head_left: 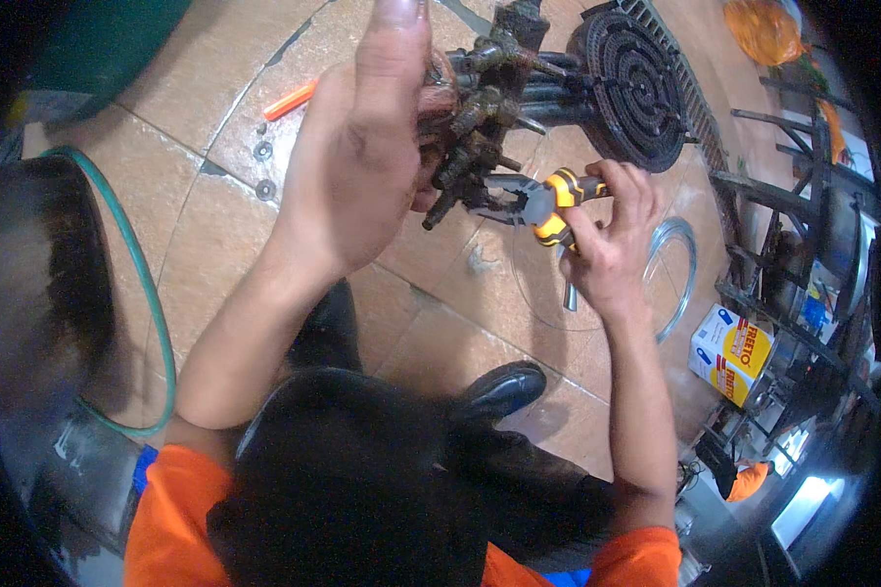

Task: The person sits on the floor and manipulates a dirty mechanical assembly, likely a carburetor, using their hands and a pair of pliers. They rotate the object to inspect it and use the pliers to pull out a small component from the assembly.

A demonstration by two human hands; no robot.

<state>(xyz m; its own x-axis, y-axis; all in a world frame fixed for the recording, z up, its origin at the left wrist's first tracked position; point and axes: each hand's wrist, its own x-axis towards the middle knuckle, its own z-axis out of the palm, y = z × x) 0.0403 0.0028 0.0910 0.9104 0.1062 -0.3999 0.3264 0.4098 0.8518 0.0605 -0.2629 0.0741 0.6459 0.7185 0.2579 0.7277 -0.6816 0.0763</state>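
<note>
A cast-iron gas burner (639, 90), round with concentric rings, is joined by dark pipes to a greasy cluster of valves (480, 112). My left hand (357, 157) grips the valve end from the left, thumb pointing up. Its fingertips are partly hidden behind the hand and the valves. In my right hand (612, 240) are pliers (548, 205) with yellow and black handles. The plier jaws reach left to the lowest valve, touching it or very near; I cannot tell whether they clamp it.
An orange stick-like tool (289, 101) and small washers (264, 189) lie on the tiled floor (431, 333). A green hose (137, 259) curves at left. Clear tubing (692, 254) coils at right, near a yellow-white box (732, 354) and dark metal racks (793, 201). An orange bag (762, 31) sits far right.
</note>
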